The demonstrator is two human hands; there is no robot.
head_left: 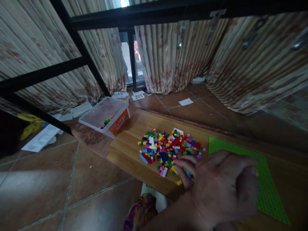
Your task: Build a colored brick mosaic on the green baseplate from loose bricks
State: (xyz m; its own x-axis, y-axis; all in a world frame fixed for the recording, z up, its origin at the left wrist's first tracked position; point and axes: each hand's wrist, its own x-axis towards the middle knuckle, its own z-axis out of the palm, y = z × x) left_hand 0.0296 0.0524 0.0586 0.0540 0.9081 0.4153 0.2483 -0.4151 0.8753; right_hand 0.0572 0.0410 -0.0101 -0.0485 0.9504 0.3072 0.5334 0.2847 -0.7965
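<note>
At the edge of the brick pile [168,147], fingers picking

On the wooden top [131,157], the loose bricks lie in one spread, between the clear tub [112,106] and the green baseplate [267,179]. From my remote seat I take the forearm from the lower left as the left one; its left hand [220,181] covers part of the baseplate. I can't tell whether that hand holds anything. Fingertips [186,163] reach in at the pile's near right side, drawn close together; I can't say whether they belong to this hand or the right one behind it, nor whether a brick sits between them.

I judge the step in hand to be picking out a brick. To me, the next move calls for a narrow pinch on one piece, lifted straight so its neighbours don't scatter.
</note>
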